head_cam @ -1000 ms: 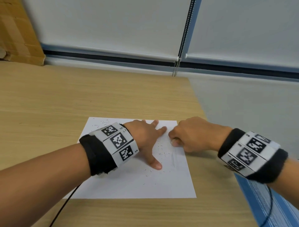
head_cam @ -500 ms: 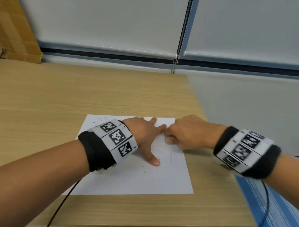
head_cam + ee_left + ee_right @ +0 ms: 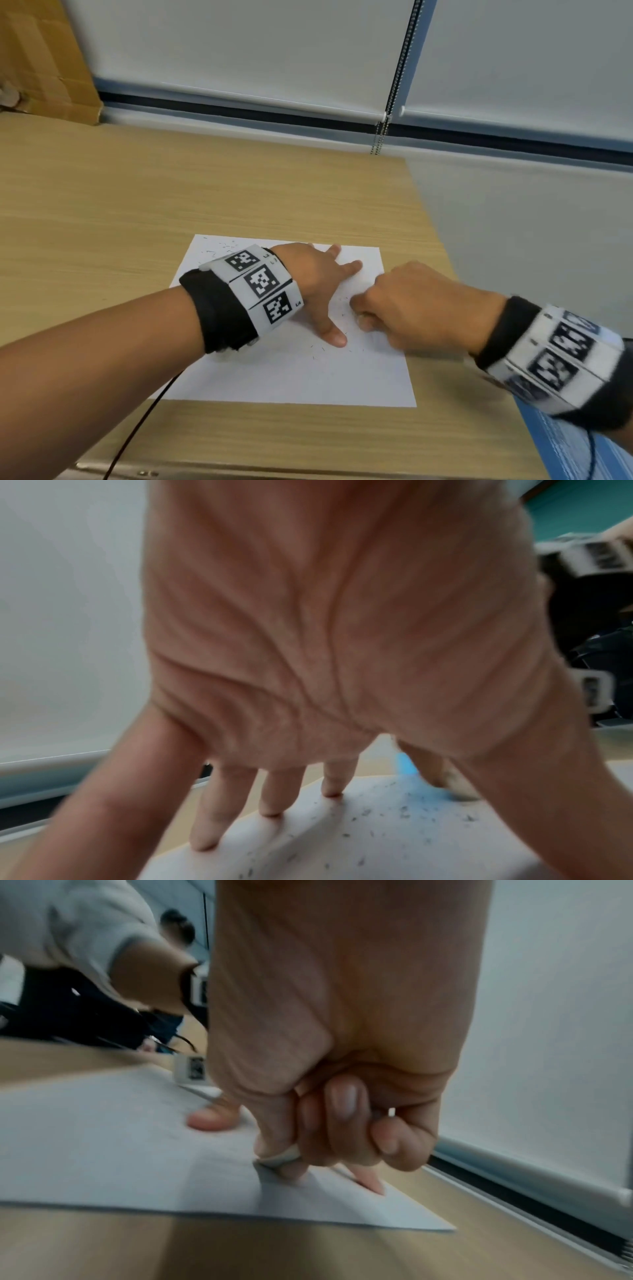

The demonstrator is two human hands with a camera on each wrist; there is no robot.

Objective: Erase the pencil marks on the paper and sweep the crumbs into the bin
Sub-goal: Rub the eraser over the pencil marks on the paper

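- Paper [image 3: 291, 373] lies flat on the wooden desk [image 3: 137, 192], under both your hands.
- Your left hand [image 3: 313, 274] is flat on the sheet, fingers [image 3: 274, 791] straight & spread, tips pressing down; thumb splayed out toward you.
- Your right hand [image 3: 411, 308] is curled into a fist just beside the left thumb, thumb & forefinger pinching a small white eraser [image 3: 279, 1156] w/ its end on the paper.
- Crumbs [image 3: 404, 811] are scattered btwn your left thumb & fingers, more near the eraser tip, a few beyond your left wrist at the far left corner.
- Pencil marks: can't tell, too faint/blurred.
- Bin isn't visible in any view.
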